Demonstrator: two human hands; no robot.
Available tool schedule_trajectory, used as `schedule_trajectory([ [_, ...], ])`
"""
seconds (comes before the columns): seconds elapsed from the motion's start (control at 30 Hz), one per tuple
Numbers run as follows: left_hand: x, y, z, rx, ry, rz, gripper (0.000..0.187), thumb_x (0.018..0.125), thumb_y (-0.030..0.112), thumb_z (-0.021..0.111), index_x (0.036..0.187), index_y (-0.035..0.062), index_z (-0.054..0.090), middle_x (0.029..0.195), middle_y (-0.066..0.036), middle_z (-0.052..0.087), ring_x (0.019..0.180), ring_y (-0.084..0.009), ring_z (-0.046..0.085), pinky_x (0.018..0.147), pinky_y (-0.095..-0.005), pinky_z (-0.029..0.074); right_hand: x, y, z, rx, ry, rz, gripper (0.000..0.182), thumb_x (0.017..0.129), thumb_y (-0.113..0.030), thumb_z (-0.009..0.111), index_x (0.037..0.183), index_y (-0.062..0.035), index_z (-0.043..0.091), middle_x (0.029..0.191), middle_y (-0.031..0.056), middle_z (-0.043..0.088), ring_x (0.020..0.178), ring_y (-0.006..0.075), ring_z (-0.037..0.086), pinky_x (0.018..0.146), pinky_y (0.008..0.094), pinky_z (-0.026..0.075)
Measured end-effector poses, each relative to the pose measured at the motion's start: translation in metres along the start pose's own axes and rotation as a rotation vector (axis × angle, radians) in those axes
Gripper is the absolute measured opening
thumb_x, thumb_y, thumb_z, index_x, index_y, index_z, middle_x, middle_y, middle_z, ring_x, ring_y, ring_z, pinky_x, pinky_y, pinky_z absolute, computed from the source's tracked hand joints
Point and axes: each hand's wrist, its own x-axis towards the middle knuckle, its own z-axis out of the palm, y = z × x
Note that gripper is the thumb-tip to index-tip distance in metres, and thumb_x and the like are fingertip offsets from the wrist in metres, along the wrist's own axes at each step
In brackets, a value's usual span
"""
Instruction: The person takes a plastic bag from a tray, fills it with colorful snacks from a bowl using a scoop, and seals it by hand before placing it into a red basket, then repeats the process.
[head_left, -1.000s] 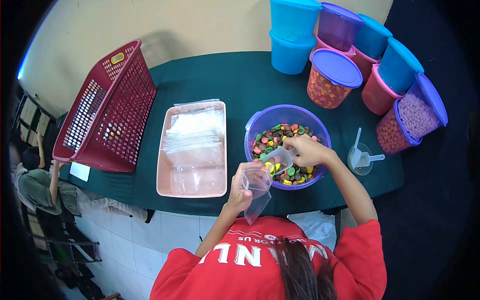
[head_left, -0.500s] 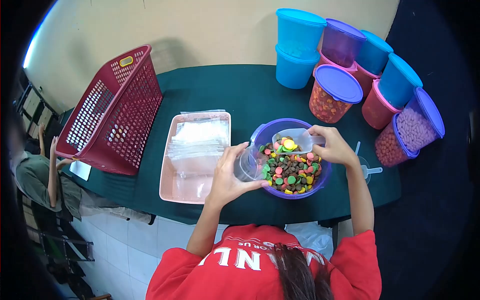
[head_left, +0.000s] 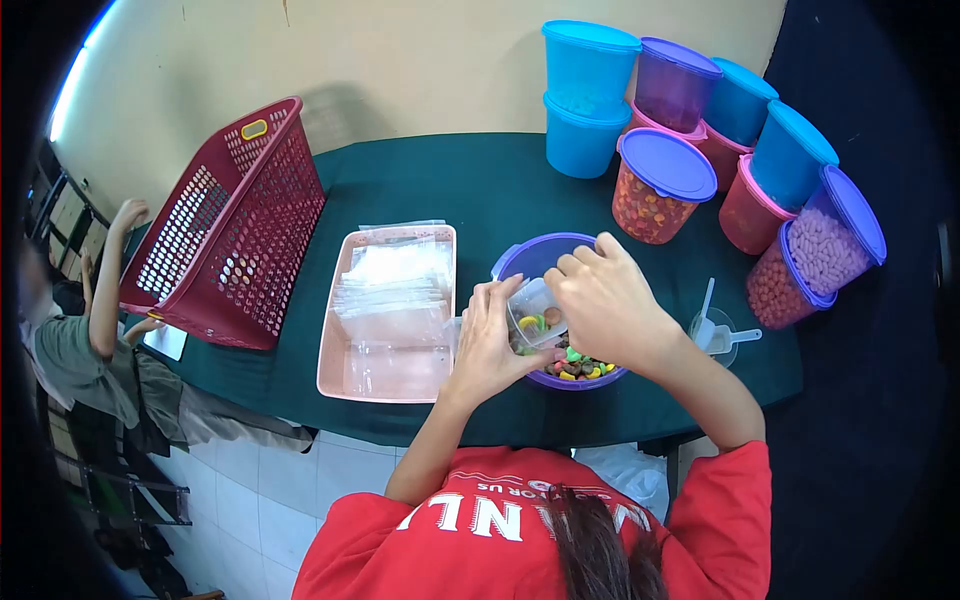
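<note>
Hands: left grip [head_left: 490, 340] clasps bag [head_left: 527, 325]; right grip [head_left: 600, 300] closed on scoop [head_left: 535, 300].

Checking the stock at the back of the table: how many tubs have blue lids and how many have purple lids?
Blue-lidded tubs: 4
Purple-lidded tubs: 3
Total: 7

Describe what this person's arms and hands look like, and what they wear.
Both arms are bare from the short red sleeves down. The left hand and right hand are bare too: no gloves, rings, watch or bracelet show. The red shirt bears white block lettering across its back.
</note>
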Motion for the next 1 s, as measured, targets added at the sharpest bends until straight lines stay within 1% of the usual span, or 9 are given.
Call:
schedule_trajectory([
  [0.13, -0.002, 0.003, 0.005, -0.086, 0.008, 0.01, 0.093, 0.051, 0.024, 0.081, 0.123, -0.0002, 0.027, 0.11, -0.02, 0.038, 0.101, -0.0332, 0.043, 0.086, -0.0395, 0.036, 0.013, 0.006, -0.025, -0.045, -0.229, 0.013, 0.016, 0.058, -0.011, 0.063, 0.072, -0.0031, 0.063, 0.071, 0.008, 0.059, 0.072, 0.0193, 0.055, 0.069, 0.0299, 0.034],
  [0.43, -0.02, -0.009, -0.004, -0.183, 0.14, 0.019, 0.084, 0.053, 0.018, 0.079, 0.12, -0.0009, 0.033, 0.113, -0.017, 0.04, 0.105, -0.0305, 0.042, 0.089, -0.0378, 0.036, -0.008, 0.007, -0.03, 0.078, -0.034, -0.036, 0.017, 0.057, -0.009, 0.061, 0.073, -0.0015, 0.062, 0.073, 0.009, 0.055, 0.074, 0.0191, 0.052, 0.07, 0.0299, 0.034],
  [0.63, -0.029, -0.013, 0.004, -0.159, 0.078, 0.035, 0.077, 0.058, 0.004, 0.066, 0.127, 0.0033, 0.033, 0.116, -0.015, 0.04, 0.105, -0.0267, 0.045, 0.09, -0.036, 0.038, -0.01, 0.01, -0.022, -0.045, -0.042, -0.026, 0.023, 0.059, -0.01, 0.058, 0.079, 0.0007, 0.06, 0.078, 0.0102, 0.052, 0.082, 0.0217, 0.047, 0.073, 0.0309, 0.032],
  [0.7, -0.035, -0.022, 0.007, -0.424, 0.081, -0.098, 0.077, 0.058, -0.003, 0.056, 0.13, 0.0046, 0.03, 0.119, -0.015, 0.04, 0.11, -0.026, 0.042, 0.092, -0.0374, 0.038, -0.012, 0.012, -0.022, -0.025, -0.051, -0.027, 0.026, 0.059, -0.011, 0.058, 0.082, 0.001, 0.059, 0.08, 0.0109, 0.051, 0.084, 0.0224, 0.046, 0.073, 0.0313, 0.032],
  [0.73, -0.038, -0.016, 0.003, -0.667, 0.16, -0.229, 0.076, 0.057, -0.004, 0.052, 0.129, 0.0027, 0.03, 0.117, -0.015, 0.046, 0.11, -0.024, 0.044, 0.092, -0.0341, 0.036, -0.017, 0.017, -0.025, 0.064, -0.02, 0.03, 0.03, 0.059, -0.012, 0.059, 0.086, 0.0008, 0.058, 0.082, 0.0114, 0.049, 0.084, 0.0229, 0.045, 0.074, 0.0322, 0.031],
  [0.77, -0.041, -0.025, 0.002, -0.808, 0.275, -0.211, 0.077, 0.055, -0.006, 0.048, 0.129, 0.0039, 0.028, 0.116, -0.016, 0.047, 0.109, -0.0235, 0.046, 0.092, -0.0327, 0.036, -0.022, 0.023, -0.027, 0.15, 0.011, 0.085, 0.033, 0.059, -0.012, 0.06, 0.09, 0.0007, 0.057, 0.083, 0.0119, 0.048, 0.085, 0.0233, 0.043, 0.074, 0.0332, 0.03],
  [0.83, -0.049, -0.04, -0.016, -0.77, 0.313, -0.183, 0.074, 0.057, 0.0, 0.048, 0.129, 0.0055, 0.028, 0.116, -0.018, 0.047, 0.107, -0.0262, 0.048, 0.092, -0.0353, 0.038, -0.038, 0.039, -0.017, 0.217, 0.052, 0.091, 0.036, 0.062, -0.017, 0.062, 0.093, -0.0006, 0.054, 0.085, 0.012, 0.045, 0.086, 0.0245, 0.042, 0.075, 0.0345, 0.029],
  [0.9, -0.069, -0.058, -0.033, -0.97, 0.388, -0.216, 0.069, 0.062, 0.01, 0.05, 0.128, 0.0061, 0.029, 0.116, -0.019, 0.047, 0.103, -0.0279, 0.051, 0.09, -0.0397, 0.04, -0.05, 0.054, 0.0, 0.254, 0.086, 0.201, 0.033, 0.067, -0.021, 0.062, 0.092, -0.0014, 0.055, 0.085, 0.0115, 0.045, 0.086, 0.0255, 0.041, 0.076, 0.0349, 0.028],
  [1.0, -0.104, -0.067, -0.066, -1.028, 0.616, -0.315, 0.072, 0.072, 0.045, 0.048, 0.129, 0.0053, 0.029, 0.118, -0.018, 0.045, 0.098, -0.0273, 0.054, 0.081, -0.0417, 0.046, -0.055, 0.076, 0.024, 0.221, 0.015, 0.253, 0.025, 0.07, -0.016, 0.06, 0.089, -0.0009, 0.056, 0.088, 0.0122, 0.051, 0.088, 0.0257, 0.043, 0.079, 0.0372, 0.03],
])
